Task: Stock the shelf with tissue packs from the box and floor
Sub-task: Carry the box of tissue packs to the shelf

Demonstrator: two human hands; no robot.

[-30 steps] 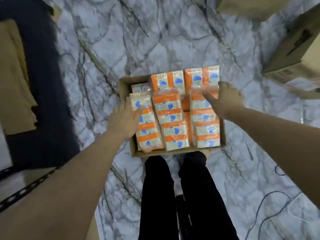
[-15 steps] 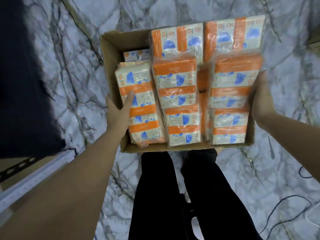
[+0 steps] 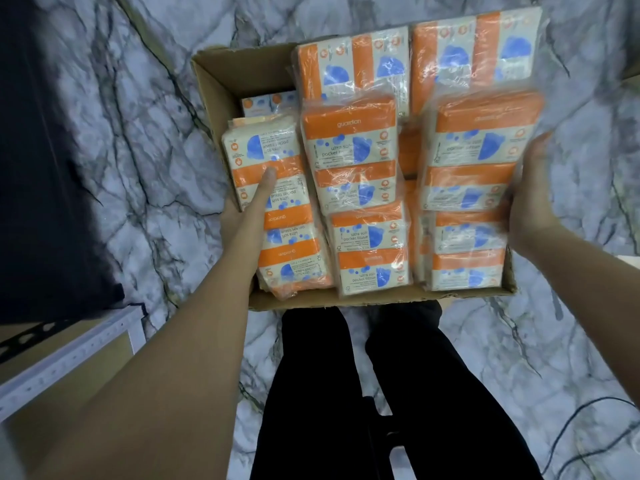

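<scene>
I have the cardboard box (image 3: pixel 221 81) up off the marble floor (image 3: pixel 138 98), carried between both hands above my legs. My left hand (image 3: pixel 242 209) clamps the left wall, thumb lying over the top of the left column of tissue packs (image 3: pixel 273 209) and the other fingers hidden outside or beneath the wall. My right hand (image 3: pixel 530 199) presses the right side, palm in, fingers mostly straight and cupped against the top right pack (image 3: pixel 481 147); whether any finger hooks under the box I cannot tell.

To carry this well, I judge I should keep the box level and both palms squeezing inward evenly: the packs stand higher than the walls and their film looks slippery, so a tilt could spill the upper ones. I would get support under the base before I turn toward the shelf edge (image 3: pixel 69 358) at lower left.

The packs lie between the two grips, filling the box in three columns, the outer columns touching my thumb and right palm.
</scene>
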